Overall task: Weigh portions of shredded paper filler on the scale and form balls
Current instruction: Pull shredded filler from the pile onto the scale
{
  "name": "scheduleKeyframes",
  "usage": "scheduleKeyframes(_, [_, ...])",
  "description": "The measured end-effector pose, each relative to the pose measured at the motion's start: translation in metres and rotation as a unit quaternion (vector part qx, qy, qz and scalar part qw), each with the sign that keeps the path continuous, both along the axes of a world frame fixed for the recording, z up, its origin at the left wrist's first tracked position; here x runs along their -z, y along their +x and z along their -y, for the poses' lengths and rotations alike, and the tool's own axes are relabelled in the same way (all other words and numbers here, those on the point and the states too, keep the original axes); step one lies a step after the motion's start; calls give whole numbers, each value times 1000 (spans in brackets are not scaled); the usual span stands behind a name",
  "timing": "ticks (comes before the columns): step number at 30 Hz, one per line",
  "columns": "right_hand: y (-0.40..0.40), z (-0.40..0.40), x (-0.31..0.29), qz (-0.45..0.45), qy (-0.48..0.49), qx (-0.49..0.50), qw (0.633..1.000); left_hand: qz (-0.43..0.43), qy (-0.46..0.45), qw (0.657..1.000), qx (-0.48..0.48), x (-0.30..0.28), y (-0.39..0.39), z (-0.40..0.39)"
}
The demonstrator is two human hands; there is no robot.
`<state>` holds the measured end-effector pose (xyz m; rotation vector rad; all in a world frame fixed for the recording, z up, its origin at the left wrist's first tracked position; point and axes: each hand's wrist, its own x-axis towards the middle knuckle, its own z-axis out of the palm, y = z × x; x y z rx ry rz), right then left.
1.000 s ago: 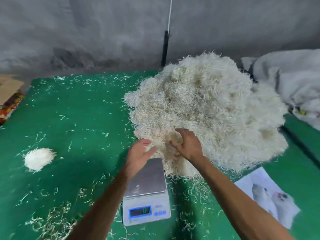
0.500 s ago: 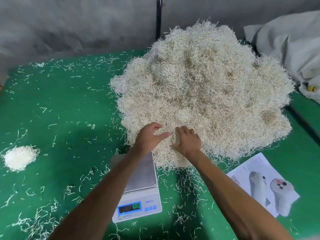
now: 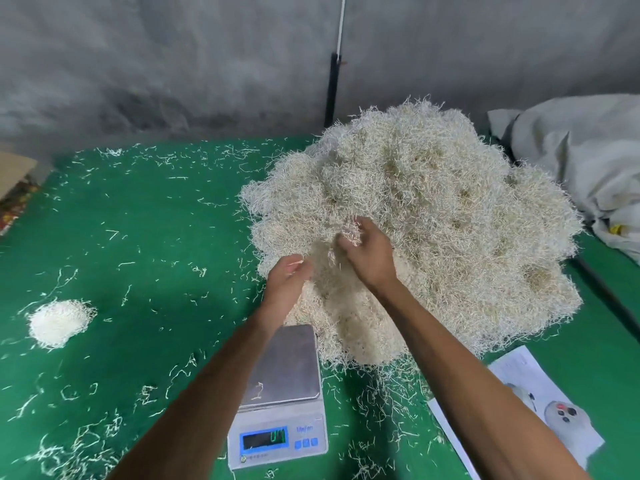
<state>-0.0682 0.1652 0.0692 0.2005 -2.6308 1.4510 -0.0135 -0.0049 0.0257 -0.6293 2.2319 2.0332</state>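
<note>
A large heap of cream shredded paper filler (image 3: 433, 220) covers the right half of the green table (image 3: 156, 237). My right hand (image 3: 367, 254) is lifted over the heap's near side, and its curled fingers pinch a small tuft of shreds. My left hand (image 3: 289, 282) is blurred at the heap's left edge, fingers loosely extended against the shreds. In front of the heap stands the digital scale (image 3: 287, 365). Its steel plate carries only a single strand and its display is lit. One white formed ball (image 3: 59, 322) lies far left.
Loose shreds litter the table. A printed sheet (image 3: 533, 403) lies at the near right. A grey cloth bundle (image 3: 581, 150) sits at the far right, a black pole (image 3: 332, 88) stands against the grey wall behind the heap, and a cardboard box (image 3: 14, 171) is at the left edge.
Both hands have risen from pressing on the heap's near edge. The right hand now lifts a tuft of shreds, and the left has drawn slightly apart from it.
</note>
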Motion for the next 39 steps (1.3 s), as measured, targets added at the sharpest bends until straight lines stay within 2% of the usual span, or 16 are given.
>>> scheduleKeyframes(2, [-1, 16, -16, 83, -141, 9, 986, 48, 140, 989, 16, -20, 3, 3])
scheduleKeyframes(5, [0, 34, -23, 172, -290, 18, 941, 81, 281, 956, 19, -29, 9, 7])
scheduleKeyframes(7, [5, 43, -21, 207, -322, 17, 924, 65, 356, 932, -2, -40, 17, 6])
scheduleKeyframes(9, [11, 48, -13, 208, -300, 17, 931, 51, 395, 916, -57, -33, 15, 12])
scheduleKeyframes(11, [16, 49, -3, 171, -254, -6, 952, 1, 365, 928, -72, -32, 15, 18])
scheduleKeyframes(13, [20, 53, 6, 154, -250, 1, 956, -7, 333, 938, -99, -41, 15, 26])
scheduleKeyframes(16, [34, 60, 7, 225, -304, 18, 926, -23, 296, 943, -152, -42, 21, 41])
scheduleKeyframes(18, [41, 64, 13, 290, -328, -22, 899, -30, 302, 943, -135, -37, 28, 48])
scheduleKeyframes(20, [52, 69, 17, 298, -345, -62, 888, -22, 298, 949, -102, -34, 37, 53])
scheduleKeyframes(24, [60, 75, 24, 259, -297, -19, 919, 4, 258, 960, -112, -25, 62, 70])
scheduleKeyframes(28, [63, 68, 32, 249, -265, 31, 931, 25, 237, 961, -140, -15, 87, 96])
scheduleKeyframes(32, [78, 65, 44, 256, -269, 31, 928, 56, 128, 981, -133, 4, 106, 103])
scheduleKeyframes(36, [96, 67, 50, 289, -185, -37, 938, 121, 74, 986, -87, 17, 121, 101])
scheduleKeyframes(39, [108, 65, 65, 320, -61, -121, 938, 173, 18, 984, -30, 29, 134, 103])
